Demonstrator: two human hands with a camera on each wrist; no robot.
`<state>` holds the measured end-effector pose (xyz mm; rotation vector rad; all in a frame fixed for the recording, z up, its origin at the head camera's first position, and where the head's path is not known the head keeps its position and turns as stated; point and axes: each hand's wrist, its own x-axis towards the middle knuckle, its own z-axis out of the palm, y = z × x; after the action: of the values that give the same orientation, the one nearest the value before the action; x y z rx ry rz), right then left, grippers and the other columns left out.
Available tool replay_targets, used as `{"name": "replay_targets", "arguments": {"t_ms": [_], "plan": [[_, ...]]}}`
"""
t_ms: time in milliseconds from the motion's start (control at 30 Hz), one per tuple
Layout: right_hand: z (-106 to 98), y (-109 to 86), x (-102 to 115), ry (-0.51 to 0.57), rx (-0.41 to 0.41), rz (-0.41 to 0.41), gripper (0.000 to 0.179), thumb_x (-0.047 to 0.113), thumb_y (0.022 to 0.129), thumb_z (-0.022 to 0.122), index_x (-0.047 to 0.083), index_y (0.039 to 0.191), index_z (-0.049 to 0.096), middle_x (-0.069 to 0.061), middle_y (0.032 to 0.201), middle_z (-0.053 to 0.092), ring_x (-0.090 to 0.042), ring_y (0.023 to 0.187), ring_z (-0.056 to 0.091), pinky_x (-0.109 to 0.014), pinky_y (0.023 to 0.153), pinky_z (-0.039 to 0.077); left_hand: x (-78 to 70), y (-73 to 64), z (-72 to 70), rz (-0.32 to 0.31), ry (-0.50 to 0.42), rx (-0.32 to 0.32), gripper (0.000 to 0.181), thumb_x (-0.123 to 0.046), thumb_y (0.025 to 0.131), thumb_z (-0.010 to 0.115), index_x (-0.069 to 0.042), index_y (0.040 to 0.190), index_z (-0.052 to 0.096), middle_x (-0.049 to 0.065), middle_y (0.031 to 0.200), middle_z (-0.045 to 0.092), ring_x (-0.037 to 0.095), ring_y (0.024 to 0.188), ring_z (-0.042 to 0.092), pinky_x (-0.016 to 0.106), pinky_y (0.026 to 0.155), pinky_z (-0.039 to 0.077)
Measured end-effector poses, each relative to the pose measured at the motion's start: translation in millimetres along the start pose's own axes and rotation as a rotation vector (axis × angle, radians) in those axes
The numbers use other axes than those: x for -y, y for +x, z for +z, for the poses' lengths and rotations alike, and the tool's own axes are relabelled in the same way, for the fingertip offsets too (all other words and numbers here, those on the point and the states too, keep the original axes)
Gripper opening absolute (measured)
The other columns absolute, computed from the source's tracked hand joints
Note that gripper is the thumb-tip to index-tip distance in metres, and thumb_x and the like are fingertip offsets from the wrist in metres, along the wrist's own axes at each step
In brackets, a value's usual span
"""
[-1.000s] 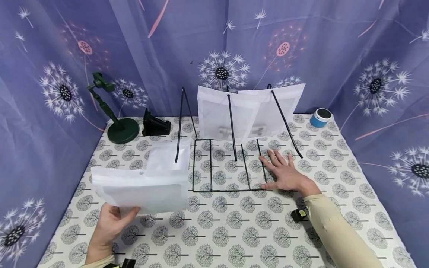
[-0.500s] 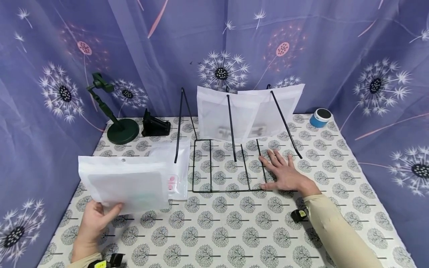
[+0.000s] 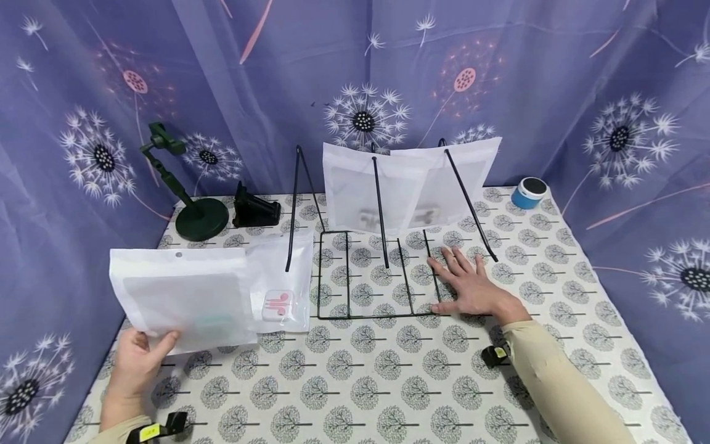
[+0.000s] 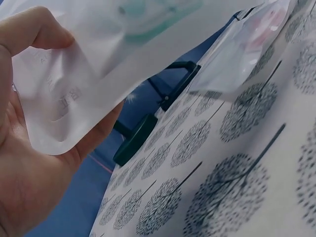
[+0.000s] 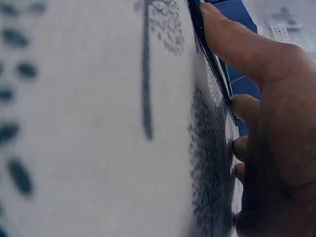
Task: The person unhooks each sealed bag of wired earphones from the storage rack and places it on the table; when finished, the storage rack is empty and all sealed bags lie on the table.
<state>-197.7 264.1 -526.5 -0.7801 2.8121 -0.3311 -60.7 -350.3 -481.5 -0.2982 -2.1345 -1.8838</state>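
My left hand pinches the lower left corner of a white pouch, thumb in front, raised above the table; something green shows faintly through it. A second pouch with a pink item inside lies flat beside the rack, partly covered by the raised one in the head view. Fingers spread, my right hand rests on the right part of the black wire rack's base, its thumb at the front bar. Two more white pouches stand upright among the rack's slanted wires, overlapping each other.
At the back left are a dark green stand with a jointed arm and a black holder. A small blue-and-white round speaker-like object sits at the back right. Purple dandelion curtains enclose the table on three sides.
My left hand has moved left with the pouch, turning its face more toward me and uncovering the pink item in the lying pouch. My right hand has stayed on the rack base.
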Motion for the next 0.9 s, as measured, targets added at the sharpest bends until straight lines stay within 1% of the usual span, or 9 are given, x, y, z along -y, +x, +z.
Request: {"name": "replay_targets", "arguments": {"t_ms": [67,133,267,333,467,567,633,800,900], "plan": [[1,0.3,-1,0.003,0.006,0.000,0.106,0.077,0.077,0.058,0.023,0.158,0.014,-0.021,0.163,-0.001,-0.043,0.149,-0.004,-0.076,0.109,-0.008,1.7,1.4,-3.6,0.019,0.048,-0.015,0.039,0.029,0.078,0.051,0.004,0.104,0.065,-0.012,0.106,0.071,0.000,0.097,0.066,0.009,0.087,0.050],[1,0.6,-1,0.006,0.016,0.003,0.106,0.077,0.077,0.056,0.024,0.158,0.012,-0.021,0.163,-0.002,-0.043,0.149,-0.006,-0.076,0.108,-0.009,3.5,2.5,-6.9,0.016,0.076,-0.040,0.039,0.029,0.077,0.052,0.002,0.102,0.066,-0.013,0.103,0.071,-0.001,0.095,0.065,0.008,0.086,0.050],[2,0.9,-3,0.002,0.023,0.008,0.107,0.079,0.077,0.055,0.025,0.158,0.011,-0.020,0.163,-0.003,-0.042,0.149,-0.007,-0.076,0.108,-0.010,6.9,4.0,-14.0,-0.024,0.084,-0.085,0.036,0.028,0.078,0.055,0.002,0.100,0.067,-0.011,0.098,0.072,0.000,0.091,0.066,0.008,0.084,0.049],[2,1.0,-3,0.000,0.022,0.008,0.107,0.079,0.077,0.055,0.025,0.158,0.010,-0.020,0.163,-0.003,-0.043,0.149,-0.007,-0.076,0.108,-0.011,8.3,5.3,-17.6,-0.046,0.109,-0.108,0.034,0.027,0.078,0.056,0.003,0.100,0.067,-0.011,0.097,0.073,0.000,0.090,0.066,0.008,0.083,0.049],[2,0.5,-1,-0.006,0.011,0.007,0.108,0.079,0.076,0.056,0.026,0.158,0.011,-0.020,0.163,-0.002,-0.043,0.149,-0.005,-0.076,0.108,-0.010,11.6,8.5,-24.8,-0.081,0.204,-0.151,0.035,0.026,0.077,0.057,0.001,0.099,0.068,-0.015,0.094,0.072,-0.002,0.086,0.065,0.007,0.079,0.050],[2,0.3,0,-0.007,0.009,0.006,0.108,0.079,0.076,0.056,0.026,0.158,0.011,-0.020,0.163,-0.001,-0.043,0.149,-0.005,-0.076,0.108,-0.010,14.3,10.3,-29.1,-0.102,0.256,-0.158,0.037,0.025,0.077,0.058,-0.004,0.098,0.068,-0.018,0.093,0.071,-0.003,0.085,0.065,0.006,0.076,0.050],[2,0.2,0,-0.005,0.010,0.006,0.107,0.079,0.076,0.056,0.025,0.158,0.011,-0.020,0.163,-0.001,-0.043,0.149,-0.005,-0.077,0.108,-0.010,16.5,11.0,-31.1,-0.121,0.268,-0.160,0.037,0.023,0.078,0.059,-0.007,0.098,0.069,-0.019,0.092,0.071,-0.004,0.084,0.065,0.006,0.075,0.050],[2,0.1,0,-0.009,0.002,0.004,0.107,0.078,0.077,0.057,0.023,0.158,0.014,-0.021,0.163,0.000,-0.043,0.149,-0.005,-0.077,0.109,-0.008,25.5,12.7,-36.2,-0.141,0.321,-0.147,0.038,0.020,0.080,0.061,-0.011,0.100,0.069,-0.023,0.092,0.069,-0.006,0.083,0.063,0.005,0.074,0.049],[1,-0.2,1,-0.014,0.002,0.006,0.107,0.078,0.076,0.057,0.022,0.158,0.015,-0.021,0.163,0.000,-0.043,0.149,-0.005,-0.076,0.109,-0.009,31.7,14.1,-39.7,-0.155,0.354,-0.129,0.040,0.018,0.081,0.062,-0.016,0.099,0.068,-0.025,0.091,0.068,-0.008,0.081,0.063,0.004,0.073,0.049]]}}
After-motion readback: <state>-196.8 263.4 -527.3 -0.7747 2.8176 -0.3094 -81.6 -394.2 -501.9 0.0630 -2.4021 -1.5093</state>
